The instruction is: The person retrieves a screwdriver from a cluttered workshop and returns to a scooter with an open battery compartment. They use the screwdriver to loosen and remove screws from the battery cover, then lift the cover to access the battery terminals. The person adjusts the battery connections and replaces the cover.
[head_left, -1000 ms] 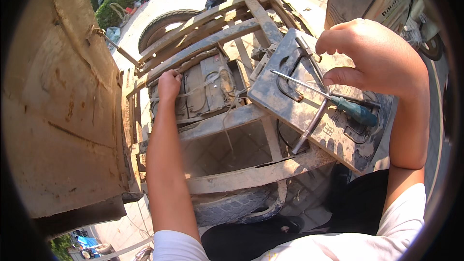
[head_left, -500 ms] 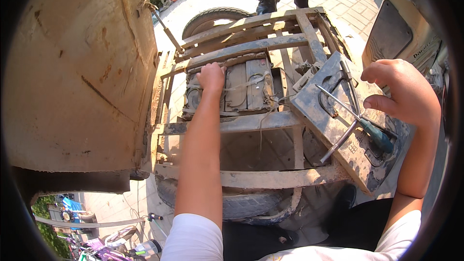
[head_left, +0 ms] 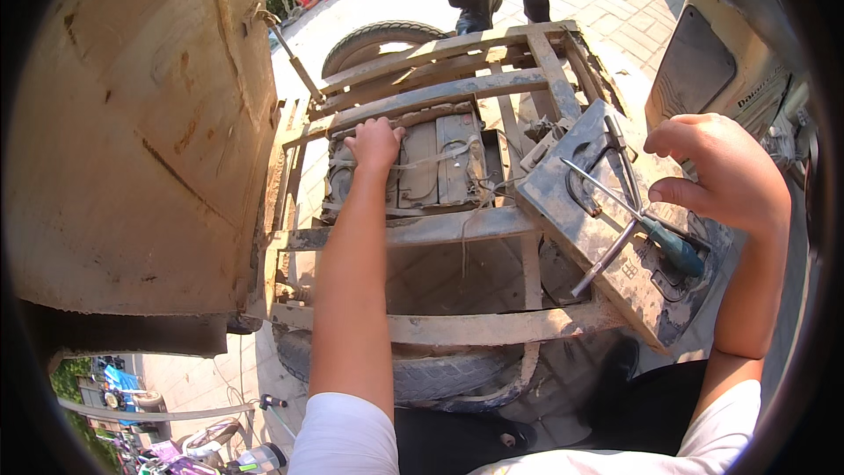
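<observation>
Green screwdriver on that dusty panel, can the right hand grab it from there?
Yes, most likely. The right hand is close by, thumb and fingers apart, and nothing seems to cover the handle of the green screwdriver lying on the dusty panel.

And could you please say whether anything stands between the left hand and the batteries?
Nothing visible blocks the left hand; it is at the batteries, between two frame bars. A pale strap crosses the batteries to the hand's right.
</observation>
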`<state>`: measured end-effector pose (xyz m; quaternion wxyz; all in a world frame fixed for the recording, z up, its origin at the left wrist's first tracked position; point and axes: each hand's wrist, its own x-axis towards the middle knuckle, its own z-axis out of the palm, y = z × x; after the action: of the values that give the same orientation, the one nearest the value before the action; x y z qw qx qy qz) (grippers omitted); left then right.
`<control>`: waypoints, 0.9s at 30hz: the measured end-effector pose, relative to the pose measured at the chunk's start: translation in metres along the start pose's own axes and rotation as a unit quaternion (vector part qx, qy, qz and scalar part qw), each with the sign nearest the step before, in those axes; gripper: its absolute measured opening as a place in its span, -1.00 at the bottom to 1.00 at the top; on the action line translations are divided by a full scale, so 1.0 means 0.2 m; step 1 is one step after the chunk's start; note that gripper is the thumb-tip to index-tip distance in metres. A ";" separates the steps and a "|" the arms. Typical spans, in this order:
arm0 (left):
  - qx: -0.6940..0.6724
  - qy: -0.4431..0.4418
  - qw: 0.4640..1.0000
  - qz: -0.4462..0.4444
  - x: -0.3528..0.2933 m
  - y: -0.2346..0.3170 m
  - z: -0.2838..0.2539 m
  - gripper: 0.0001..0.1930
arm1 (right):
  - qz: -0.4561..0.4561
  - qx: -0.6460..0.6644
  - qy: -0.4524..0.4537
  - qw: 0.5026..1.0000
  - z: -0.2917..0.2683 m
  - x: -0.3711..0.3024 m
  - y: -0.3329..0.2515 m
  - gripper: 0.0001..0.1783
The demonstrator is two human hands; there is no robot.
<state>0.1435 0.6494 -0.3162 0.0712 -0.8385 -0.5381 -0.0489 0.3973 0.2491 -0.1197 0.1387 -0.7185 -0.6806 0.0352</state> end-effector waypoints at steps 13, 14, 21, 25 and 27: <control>0.022 0.001 1.000 0.009 -0.01 -0.01 -0.01 -0.70 | -0.007 -0.010 -0.001 1.000 0.00 0.00 0.00 -0.61; 0.024 -0.010 1.000 0.012 -0.01 -0.02 -0.01 -0.71 | -0.014 -0.009 0.002 1.000 0.00 0.00 0.00 -0.61; 0.045 0.013 0.999 0.011 -0.02 -0.01 0.01 -0.70 | -0.005 0.004 -0.019 1.000 0.01 0.02 -0.01 -0.63; 0.045 0.025 0.999 -0.002 -0.02 0.00 0.01 -0.68 | -0.026 0.001 0.007 1.000 0.01 0.01 -0.01 -0.64; 0.050 0.029 0.998 -0.009 -0.02 0.00 0.01 -0.68 | -0.027 -0.003 0.010 1.000 0.01 0.01 -0.01 -0.64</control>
<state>0.1425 0.6464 -0.3178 0.1279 -0.8270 -0.5455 -0.0471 0.3956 0.2508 -0.1212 0.1447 -0.7003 -0.6987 0.0222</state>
